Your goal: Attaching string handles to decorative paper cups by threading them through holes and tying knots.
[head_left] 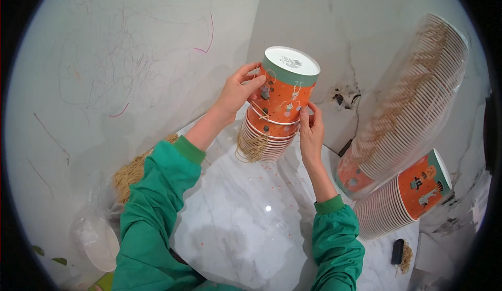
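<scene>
Orange paper cup [285, 96], upside down, between left hand [236, 93] and right hand [312, 135], in the grip of both.

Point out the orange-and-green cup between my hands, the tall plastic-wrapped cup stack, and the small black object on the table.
Orange-and-green cup [286, 91], head view: its printed side.
Tall plastic-wrapped cup stack [413, 108], head view: rims midway along it.
Small black object [398, 252], head view: its dark body.

Cup stacks [423, 189] right of right hand [312, 134]
</scene>
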The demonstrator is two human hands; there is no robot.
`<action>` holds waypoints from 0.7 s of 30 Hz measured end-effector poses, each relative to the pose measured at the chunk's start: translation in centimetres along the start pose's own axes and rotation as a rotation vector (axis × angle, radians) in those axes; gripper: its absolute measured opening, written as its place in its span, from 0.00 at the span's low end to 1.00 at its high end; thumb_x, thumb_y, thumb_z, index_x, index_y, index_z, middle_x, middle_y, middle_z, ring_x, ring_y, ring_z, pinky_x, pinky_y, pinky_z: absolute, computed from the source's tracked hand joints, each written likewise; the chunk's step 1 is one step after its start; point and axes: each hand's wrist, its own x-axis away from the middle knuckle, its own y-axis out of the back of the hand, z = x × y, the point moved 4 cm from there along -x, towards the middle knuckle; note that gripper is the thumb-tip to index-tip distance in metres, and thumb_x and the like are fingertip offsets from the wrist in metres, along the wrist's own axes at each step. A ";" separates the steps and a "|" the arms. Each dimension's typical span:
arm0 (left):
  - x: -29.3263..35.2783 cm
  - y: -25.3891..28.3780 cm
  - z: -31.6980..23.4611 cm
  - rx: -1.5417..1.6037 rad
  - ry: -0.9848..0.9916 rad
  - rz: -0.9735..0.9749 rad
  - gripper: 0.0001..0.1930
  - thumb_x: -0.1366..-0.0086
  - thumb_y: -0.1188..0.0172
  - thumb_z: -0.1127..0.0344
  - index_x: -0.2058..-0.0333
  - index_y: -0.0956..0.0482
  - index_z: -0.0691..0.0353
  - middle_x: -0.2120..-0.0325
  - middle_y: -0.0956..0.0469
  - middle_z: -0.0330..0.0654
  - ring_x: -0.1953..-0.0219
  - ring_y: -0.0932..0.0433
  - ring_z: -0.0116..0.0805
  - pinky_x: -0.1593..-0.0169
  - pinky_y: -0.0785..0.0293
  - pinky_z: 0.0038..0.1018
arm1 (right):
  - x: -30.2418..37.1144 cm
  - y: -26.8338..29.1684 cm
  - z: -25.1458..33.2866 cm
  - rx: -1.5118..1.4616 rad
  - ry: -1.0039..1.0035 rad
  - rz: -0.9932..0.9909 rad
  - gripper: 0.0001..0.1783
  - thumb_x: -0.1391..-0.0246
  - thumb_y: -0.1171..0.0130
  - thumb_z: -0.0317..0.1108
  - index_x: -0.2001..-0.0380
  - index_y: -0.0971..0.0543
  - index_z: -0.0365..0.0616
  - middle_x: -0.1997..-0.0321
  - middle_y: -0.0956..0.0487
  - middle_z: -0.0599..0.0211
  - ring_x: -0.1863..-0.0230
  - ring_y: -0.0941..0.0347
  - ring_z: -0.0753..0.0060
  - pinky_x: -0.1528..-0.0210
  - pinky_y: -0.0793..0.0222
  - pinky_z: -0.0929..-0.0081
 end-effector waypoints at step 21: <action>2.9 -1.0 1.9 -0.092 -0.014 -0.116 0.34 0.35 0.31 0.58 0.33 0.32 0.59 0.43 0.28 0.45 0.67 0.26 0.20 0.67 0.31 0.20 | 1.2 -0.3 -2.7 0.052 0.053 -0.074 0.26 0.33 0.42 0.51 0.42 0.23 0.45 0.64 0.28 0.69 0.67 0.31 0.75 0.62 0.32 0.73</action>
